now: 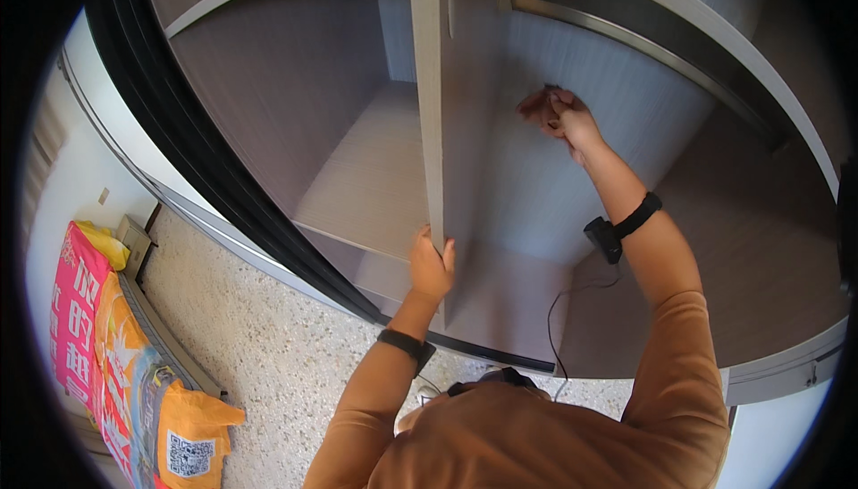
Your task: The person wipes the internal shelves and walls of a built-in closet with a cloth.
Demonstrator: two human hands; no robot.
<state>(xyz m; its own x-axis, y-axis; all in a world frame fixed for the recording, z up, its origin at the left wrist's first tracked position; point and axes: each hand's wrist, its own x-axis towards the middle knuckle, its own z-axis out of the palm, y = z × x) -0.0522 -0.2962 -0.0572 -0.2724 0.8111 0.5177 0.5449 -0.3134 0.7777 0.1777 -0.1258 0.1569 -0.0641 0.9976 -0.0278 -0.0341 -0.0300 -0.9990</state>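
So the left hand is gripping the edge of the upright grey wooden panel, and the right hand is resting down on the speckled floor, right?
Not quite. The left hand does grip the upright grey wooden panel by its edge, but the right hand is raised against the panel's face inside the cabinet, not on the speckled floor. The head view shows this.

The grey panel stands upright on edge inside the wardrobe, its narrow pale edge facing out. A small dark thing, mostly hidden, sits against its upper face.
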